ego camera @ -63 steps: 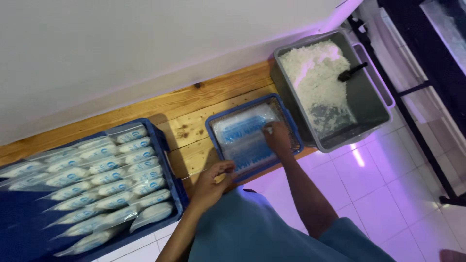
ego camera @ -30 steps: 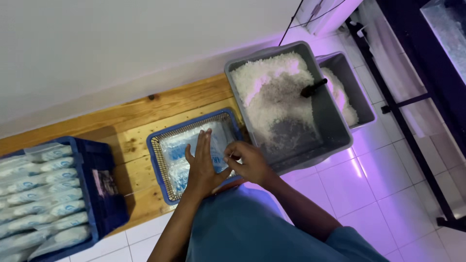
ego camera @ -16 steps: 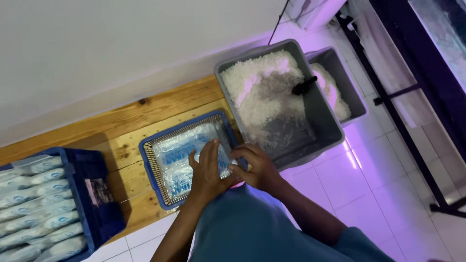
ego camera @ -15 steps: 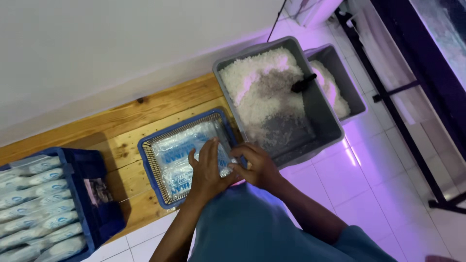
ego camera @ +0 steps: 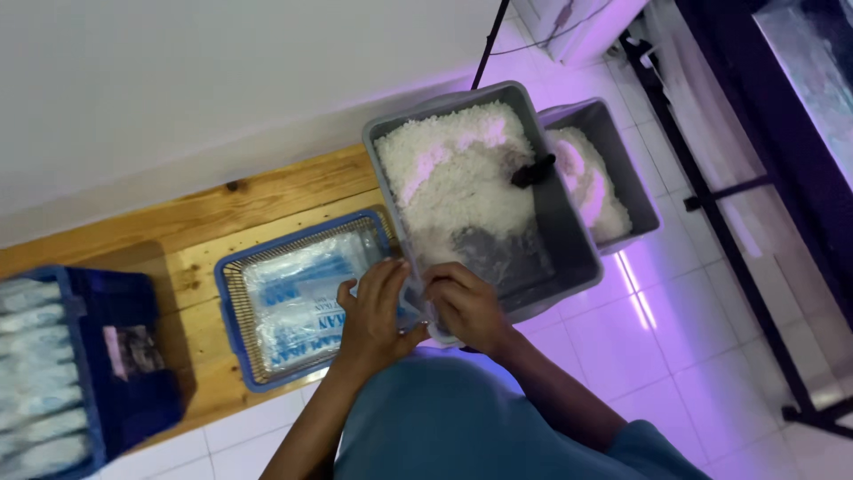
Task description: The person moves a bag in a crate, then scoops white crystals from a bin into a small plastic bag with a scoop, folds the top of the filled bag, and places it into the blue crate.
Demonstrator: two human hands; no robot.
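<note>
Left hand (ego camera: 378, 311) and right hand (ego camera: 464, 304) meet at the near corner of the grey tub, both working one clear plastic bag (ego camera: 404, 298) with blue print; fingers of each hand look pinched on its edge, left hand spread over it, right hand curled at its right side, though the exact grip is partly hidden by the knuckles. The bag sits between the blue wire-mesh basket (ego camera: 233, 311) and the big grey tub of white rice (ego camera: 462, 173), touching or overlapping the tub's near rim. The basket holds a flat stack of more such bags (ego camera: 293, 307) and rests on a wooden desk (ego camera: 267, 200) by the white wall. A dark scoop (ego camera: 531, 171) lies in the rice toward the far right; a second grey tub (ego camera: 613, 169) with rice stands just behind the first. At far left, a dark blue crate (ego camera: 107, 356) holds filled bags (ego camera: 35, 373) in rows. Judged step: opening one bag's mouth beside the rice. Next move would call for parting the bag's two layers and keeping the mouth held wide.
</note>
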